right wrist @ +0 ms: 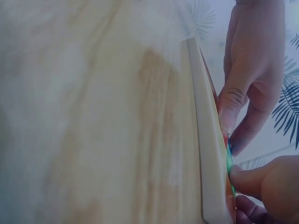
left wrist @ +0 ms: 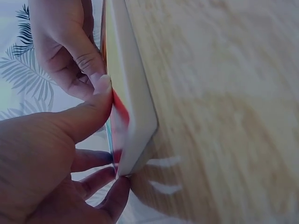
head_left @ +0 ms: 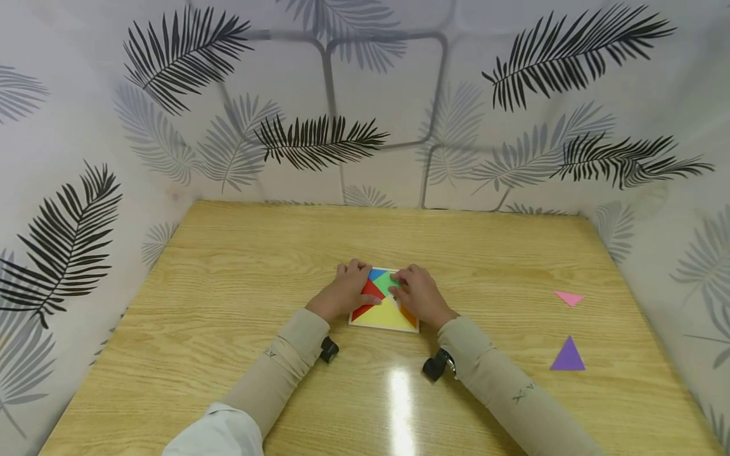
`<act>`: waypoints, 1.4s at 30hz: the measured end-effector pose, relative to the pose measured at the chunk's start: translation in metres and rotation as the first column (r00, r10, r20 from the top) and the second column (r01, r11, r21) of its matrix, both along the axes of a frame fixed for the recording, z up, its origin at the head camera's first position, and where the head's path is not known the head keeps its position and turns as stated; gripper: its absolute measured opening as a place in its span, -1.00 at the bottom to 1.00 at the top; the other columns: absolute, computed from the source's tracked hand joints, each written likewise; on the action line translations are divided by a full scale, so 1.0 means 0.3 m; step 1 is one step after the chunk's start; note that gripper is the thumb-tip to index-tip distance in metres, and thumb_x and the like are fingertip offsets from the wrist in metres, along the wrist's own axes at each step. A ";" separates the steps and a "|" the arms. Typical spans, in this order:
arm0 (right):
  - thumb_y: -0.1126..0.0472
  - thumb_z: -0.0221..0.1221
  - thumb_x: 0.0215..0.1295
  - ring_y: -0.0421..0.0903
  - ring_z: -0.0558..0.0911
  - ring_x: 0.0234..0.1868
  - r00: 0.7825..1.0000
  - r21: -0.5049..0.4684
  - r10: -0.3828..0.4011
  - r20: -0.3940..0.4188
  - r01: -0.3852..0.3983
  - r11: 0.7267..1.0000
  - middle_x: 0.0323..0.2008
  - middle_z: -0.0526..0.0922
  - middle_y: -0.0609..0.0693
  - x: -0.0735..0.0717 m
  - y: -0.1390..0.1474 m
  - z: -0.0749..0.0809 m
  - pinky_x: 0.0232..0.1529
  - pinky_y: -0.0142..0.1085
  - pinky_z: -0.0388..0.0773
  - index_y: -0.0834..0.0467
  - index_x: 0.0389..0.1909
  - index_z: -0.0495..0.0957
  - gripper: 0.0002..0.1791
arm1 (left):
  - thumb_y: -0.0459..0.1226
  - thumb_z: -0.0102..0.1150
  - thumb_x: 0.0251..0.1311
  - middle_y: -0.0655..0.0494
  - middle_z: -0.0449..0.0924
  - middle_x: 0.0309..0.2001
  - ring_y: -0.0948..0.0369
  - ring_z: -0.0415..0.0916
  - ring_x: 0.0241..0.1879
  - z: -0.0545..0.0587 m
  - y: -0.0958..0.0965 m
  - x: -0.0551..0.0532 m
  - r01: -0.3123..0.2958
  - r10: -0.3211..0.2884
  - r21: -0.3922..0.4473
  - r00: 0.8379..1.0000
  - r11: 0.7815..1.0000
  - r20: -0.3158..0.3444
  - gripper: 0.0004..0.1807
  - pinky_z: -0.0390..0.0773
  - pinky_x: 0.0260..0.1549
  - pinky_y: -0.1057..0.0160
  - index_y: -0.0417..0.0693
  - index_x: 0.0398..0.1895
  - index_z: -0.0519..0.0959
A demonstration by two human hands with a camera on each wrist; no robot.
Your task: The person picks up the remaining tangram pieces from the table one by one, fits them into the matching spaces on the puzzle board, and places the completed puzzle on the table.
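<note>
A tangram tray (head_left: 383, 327) with a pale rim lies on the table between both hands. Blue (head_left: 376, 273), red (head_left: 373, 289), yellow (head_left: 386, 315) and orange (head_left: 408, 318) pieces are in it. My left hand (head_left: 344, 292) holds the tray's left side, its fingertips at the rim (left wrist: 140, 112) and its thumb over the red piece. At the upper right of the tray, my right hand (head_left: 421, 294) pinches a green tangram piece (head_left: 384, 284) between thumb and fingers. The right hand covers part of the tray's right side.
To the right on the wooden table (head_left: 251, 266) lie a pink triangle (head_left: 570, 298) and, nearer to me, a larger purple triangle (head_left: 568, 356). A leaf-patterned curtain (head_left: 388, 177) stands behind the table and along both sides.
</note>
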State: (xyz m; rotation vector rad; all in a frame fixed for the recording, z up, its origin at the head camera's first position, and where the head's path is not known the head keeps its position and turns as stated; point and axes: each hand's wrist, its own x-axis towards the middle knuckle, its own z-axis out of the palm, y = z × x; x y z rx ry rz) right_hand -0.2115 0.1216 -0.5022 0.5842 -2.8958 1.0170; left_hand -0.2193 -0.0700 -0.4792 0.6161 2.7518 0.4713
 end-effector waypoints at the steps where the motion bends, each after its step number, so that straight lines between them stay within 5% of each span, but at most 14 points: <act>1: 0.18 0.24 0.21 -0.02 0.42 -0.23 1.000 -0.001 0.004 -0.008 -0.004 1.000 -0.25 0.49 0.07 0.001 0.001 -0.002 -0.17 -0.17 0.38 0.28 -0.06 0.60 -0.67 | 0.12 0.09 0.16 -0.06 0.04 0.32 -0.03 0.06 0.13 0.000 0.000 0.000 -0.002 0.002 0.005 1.000 1.000 0.004 -0.13 0.35 0.01 0.12 -0.15 0.41 0.09; 16: 0.18 0.23 0.22 -0.03 0.40 -0.26 0.998 -0.002 0.010 -0.061 -0.010 1.000 -0.27 0.48 0.05 0.006 0.005 -0.011 -0.20 -0.19 0.36 0.29 -0.09 0.59 -0.69 | 0.15 0.10 0.11 -0.12 0.04 0.30 -0.08 0.05 0.13 0.003 0.020 0.010 -0.010 0.009 -0.048 1.000 0.999 -0.026 -0.08 0.37 0.00 0.13 -0.18 0.41 0.08; 31: 0.15 0.24 0.22 -0.05 0.36 -0.34 0.995 -0.065 -0.052 0.080 0.057 0.996 -0.34 0.42 0.04 0.002 0.005 0.003 -0.29 -0.25 0.36 0.26 -0.03 0.57 -0.65 | 0.16 0.09 0.11 -0.12 0.05 0.29 -0.09 0.05 0.13 -0.005 0.023 0.010 -0.004 0.002 -0.051 1.000 0.999 -0.030 -0.09 0.35 0.02 0.11 -0.17 0.40 0.09; 42: 0.23 0.09 0.34 -0.03 0.47 -0.10 0.996 -0.183 -0.062 0.066 0.073 0.980 -0.08 0.50 0.06 0.029 0.089 0.029 -0.07 -0.15 0.46 0.23 0.02 0.53 -0.72 | 0.15 0.08 0.13 -0.10 0.03 0.31 -0.06 0.03 0.15 0.005 0.017 0.016 -0.017 0.017 -0.034 1.000 0.999 -0.017 -0.11 0.36 0.02 0.17 -0.16 0.40 0.08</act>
